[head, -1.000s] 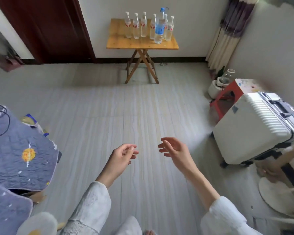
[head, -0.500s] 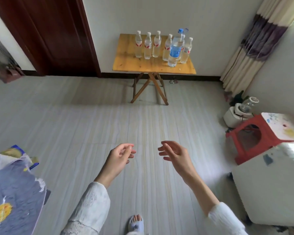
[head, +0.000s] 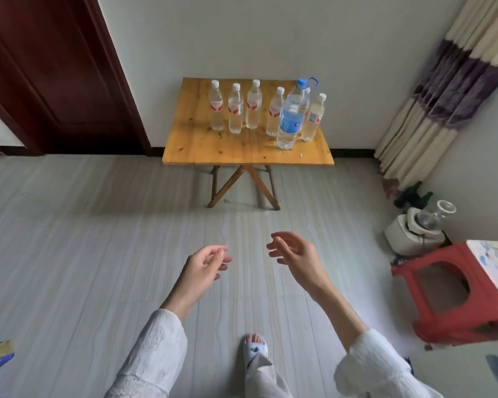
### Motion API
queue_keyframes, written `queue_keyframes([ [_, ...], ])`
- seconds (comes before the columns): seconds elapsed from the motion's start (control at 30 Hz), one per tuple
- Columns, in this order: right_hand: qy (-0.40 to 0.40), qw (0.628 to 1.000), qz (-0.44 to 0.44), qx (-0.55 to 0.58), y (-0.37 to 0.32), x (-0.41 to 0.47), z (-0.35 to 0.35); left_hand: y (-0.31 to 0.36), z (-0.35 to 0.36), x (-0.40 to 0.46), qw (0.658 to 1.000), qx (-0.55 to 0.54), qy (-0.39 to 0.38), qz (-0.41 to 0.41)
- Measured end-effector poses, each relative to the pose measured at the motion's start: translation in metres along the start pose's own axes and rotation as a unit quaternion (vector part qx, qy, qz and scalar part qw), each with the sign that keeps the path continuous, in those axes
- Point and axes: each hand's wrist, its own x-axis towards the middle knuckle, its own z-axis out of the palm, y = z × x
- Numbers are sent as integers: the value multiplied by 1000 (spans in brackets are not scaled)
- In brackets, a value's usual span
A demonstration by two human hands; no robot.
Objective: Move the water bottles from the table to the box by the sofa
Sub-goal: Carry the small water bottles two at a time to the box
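Note:
Ahead against the far wall stands a small wooden folding table (head: 202, 147). On it stand several small clear water bottles (head: 235, 109) with white caps and red labels, and one larger bottle (head: 291, 116) with a blue cap and blue label at the front right. My left hand (head: 204, 267) and my right hand (head: 295, 255) hover over the floor well short of the table, palms facing each other, fingers loosely curled and holding nothing. The box and the sofa are out of view.
A dark red door (head: 49, 73) is at the left of the table, a striped curtain (head: 443, 90) at the right. A red plastic stool (head: 454, 294) and a white appliance with a glass jar (head: 414, 231) stand along the right wall. My slippered foot (head: 255, 350) is below.
The view has come closer to the table, which now looks larger and lower in frame. The suitcase and quilt have slid out of view. Both hands keep their empty pose.

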Motion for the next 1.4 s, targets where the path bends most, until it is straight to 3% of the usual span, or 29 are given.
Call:
queue_keyframes([
  [0.33,-20,999,-12,-27,-43,193,-36,90,8,184,1000,-10,9,25],
  [0.73,-11,999,8,-31,-74,413,10,103,-52,403,1000,3,-23,-12],
  [0.97,-4,999,19,-49,-108,534,44,127,-112,533,1000,0,3,-17],
  [1.4,29,989,30,-141,-120,713,57,140,-112,708,997,76,-18,-20],
])
